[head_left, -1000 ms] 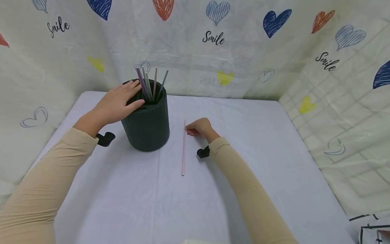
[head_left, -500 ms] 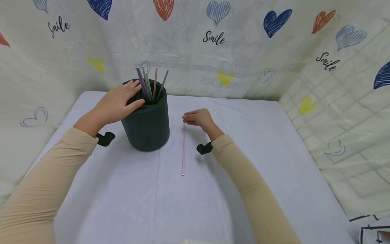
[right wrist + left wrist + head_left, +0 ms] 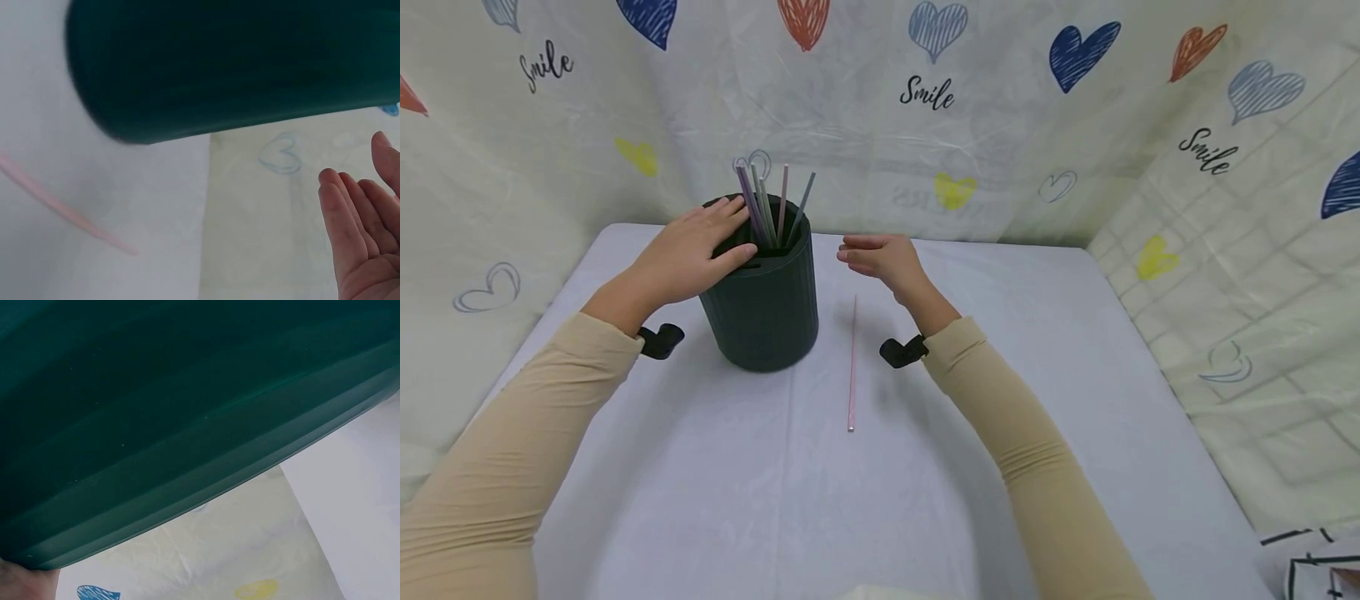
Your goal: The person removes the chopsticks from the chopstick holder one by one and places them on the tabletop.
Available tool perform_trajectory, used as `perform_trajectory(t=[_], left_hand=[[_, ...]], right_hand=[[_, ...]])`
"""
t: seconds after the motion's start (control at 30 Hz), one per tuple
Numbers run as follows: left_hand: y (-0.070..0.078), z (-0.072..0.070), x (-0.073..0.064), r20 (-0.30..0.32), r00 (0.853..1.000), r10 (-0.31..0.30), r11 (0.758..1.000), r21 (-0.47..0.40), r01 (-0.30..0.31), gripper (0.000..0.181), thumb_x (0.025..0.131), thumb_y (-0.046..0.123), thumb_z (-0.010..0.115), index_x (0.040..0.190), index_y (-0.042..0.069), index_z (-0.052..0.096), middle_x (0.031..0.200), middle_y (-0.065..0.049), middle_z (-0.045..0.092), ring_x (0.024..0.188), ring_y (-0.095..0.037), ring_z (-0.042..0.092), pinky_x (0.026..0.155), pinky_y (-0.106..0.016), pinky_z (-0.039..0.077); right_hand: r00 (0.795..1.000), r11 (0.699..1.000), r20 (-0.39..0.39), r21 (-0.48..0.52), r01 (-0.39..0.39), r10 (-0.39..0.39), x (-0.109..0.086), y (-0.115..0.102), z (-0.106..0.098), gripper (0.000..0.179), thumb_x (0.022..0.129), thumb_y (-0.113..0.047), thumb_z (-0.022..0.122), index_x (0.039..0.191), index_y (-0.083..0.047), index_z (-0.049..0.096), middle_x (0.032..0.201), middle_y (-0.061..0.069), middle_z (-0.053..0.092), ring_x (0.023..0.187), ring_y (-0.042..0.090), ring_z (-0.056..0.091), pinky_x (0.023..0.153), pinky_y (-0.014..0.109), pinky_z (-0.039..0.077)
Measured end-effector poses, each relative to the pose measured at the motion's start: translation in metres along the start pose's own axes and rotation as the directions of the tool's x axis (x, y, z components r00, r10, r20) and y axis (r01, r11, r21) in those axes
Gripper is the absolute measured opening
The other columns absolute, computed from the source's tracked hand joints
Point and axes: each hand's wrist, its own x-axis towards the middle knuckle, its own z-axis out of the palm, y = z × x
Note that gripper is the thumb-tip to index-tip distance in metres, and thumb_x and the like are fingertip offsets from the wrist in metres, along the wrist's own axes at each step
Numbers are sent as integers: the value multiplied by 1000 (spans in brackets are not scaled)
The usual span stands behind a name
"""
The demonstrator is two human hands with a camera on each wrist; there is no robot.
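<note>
A dark green ribbed bin (image 3: 763, 321) stands upright at the left of the table, with several thin straws (image 3: 782, 196), purple, pale green, pink and blue-grey, sticking out of its top. My left hand (image 3: 688, 254) rests on the bin's left rim, fingers stretched along the far side and thumb over the front. In the left wrist view the bin's wall (image 3: 200, 425) hides most of that hand. One pink straw (image 3: 852, 367) lies lengthwise on the table, right of the bin. Beyond its far end hovers my right hand (image 3: 887, 260), holding nothing; its fingers (image 3: 350, 212) are extended, apart from the bin.
A white cloth covers the table (image 3: 700, 500). Behind it and on both sides hangs a pale curtain (image 3: 865, 150) printed with hearts. A pale object (image 3: 887, 593) shows slightly at the bottom edge of the head view.
My right hand has let go of the pink straw and moved up and away toward the table's far edge, its fingers spreading. The left hand and the bin have stayed put.
</note>
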Motion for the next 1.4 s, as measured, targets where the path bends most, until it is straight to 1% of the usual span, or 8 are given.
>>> perform_trajectory(t=[0.07,0.27,0.53,0.77,0.93,1.07,1.2,1.4], left_hand=[[0,0,0,-1,1000,0,1000,-2,0,70,97,54,27,149,10,15,156,-12,9,143,-33,9,116,-50,7],[2,-1,0,15,1000,-20,1000,-2,20,70,96,55,27,149,11,14,156,-12,8,143,-34,8,116,-51,7],[3,-2,0,13,1000,-17,1000,1,17,70,96,54,27,149,10,15,156,-12,9,143,-34,9,116,-50,8],[3,-1,1,21,999,-28,1000,8,28,71,96,55,26,149,11,14,156,-12,8,143,-34,9,116,-51,7],[3,-2,0,18,1000,-24,1000,9,23,69,97,53,28,149,10,15,156,-12,9,143,-33,9,116,-50,7],[3,-3,0,16,1000,-23,1000,5,23,70,97,54,27,149,11,15,156,-12,9,143,-34,9,116,-50,8],[3,-2,-1,12,1000,-20,1000,6,20,70,96,55,26,149,10,14,156,-12,9,143,-35,10,116,-50,8],[2,-1,-1,7,1000,-21,1000,-2,21,71,96,55,26,149,10,14,156,-12,9,143,-35,10,116,-51,7]], right_hand=[[999,1000,24,4,25,-25,-2,-6,2,39,78,-13,75,115,-7,66,112,9,67,100,14,66,89,26,52],[995,998,77,23,54,-56,-15,-33,10,44,78,-9,74,121,-5,63,120,13,63,101,15,65,93,28,50],[991,992,59,62,113,-116,-27,-61,20,41,80,-4,71,120,-2,62,120,15,62,102,15,65,92,26,51],[982,984,49,8,181,-181,-29,-75,30,42,80,-10,72,121,-6,63,117,9,65,102,11,65,89,21,51],[973,973,22,30,229,-229,-29,-78,37,43,79,-8,72,121,-5,63,115,9,66,102,12,65,89,21,51],[966,964,-4,54,260,-260,-28,-78,42,42,79,-5,71,120,-1,62,114,12,66,102,14,65,89,21,51],[957,953,-26,92,290,-289,-22,-75,47,39,79,-3,71,117,1,63,113,14,66,101,15,66,88,22,52],[942,928,-47,166,335,-332,-6,-62,51,29,77,-4,73,105,1,69,97,10,72,92,15,68,86,26,54]])
